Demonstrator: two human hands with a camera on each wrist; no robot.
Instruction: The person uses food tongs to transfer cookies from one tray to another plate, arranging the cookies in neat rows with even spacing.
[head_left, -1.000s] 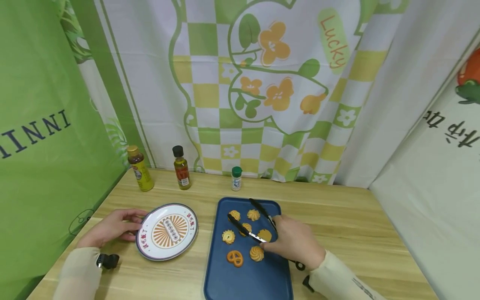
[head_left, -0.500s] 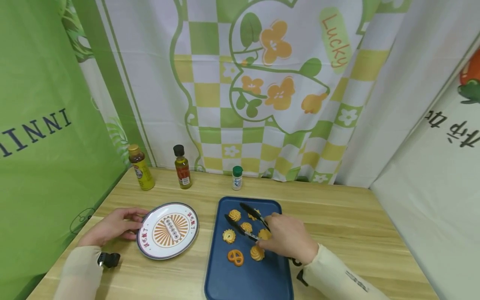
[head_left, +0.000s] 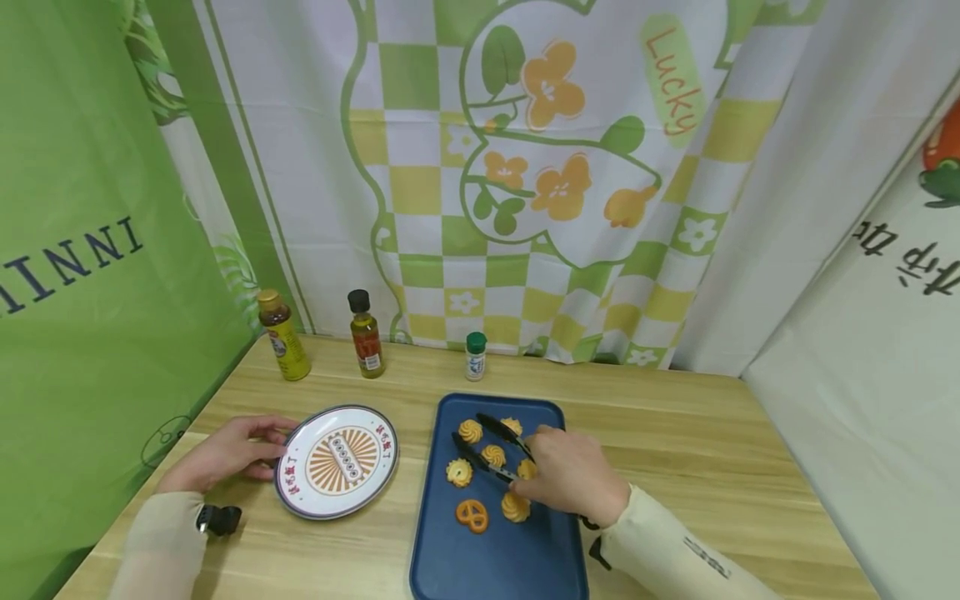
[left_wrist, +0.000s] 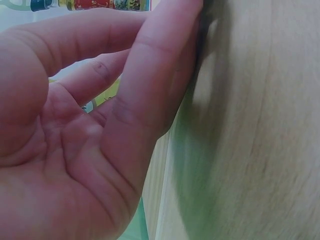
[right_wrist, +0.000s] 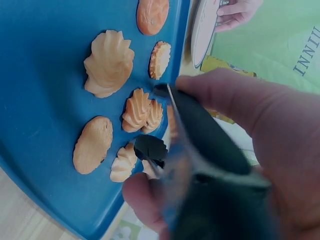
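My left hand [head_left: 228, 454] pinches the left rim of a white oval plate [head_left: 337, 483] with a sunburst print and a dark blue edge. In the left wrist view, the fingers [left_wrist: 140, 75] are bent close to the wooden table. My right hand [head_left: 577, 475] holds black-tipped metal tongs [head_left: 472, 455] over a dark blue tray [head_left: 487, 567]. The tongs' arms are spread above the cookies, with a small swirled cookie [head_left: 493, 455] between them. Near the thumb lies a larger swirl cookie [head_left: 516, 507]. A pretzel [head_left: 472, 525] and several other cookies sit on the tray.
Along the back of the table [head_left: 675, 433] stand a yellow-labelled bottle [head_left: 288, 350], a black-capped oil bottle [head_left: 367, 342] and a green-capped shaker [head_left: 476, 358]. A patterned curtain [head_left: 420, 192] hangs behind them. Fabric also closes off both sides.
My right hand and the tongs have shifted left across the tray, and the tong arms have drawn nearer each other. The left hand and plate have stayed put.
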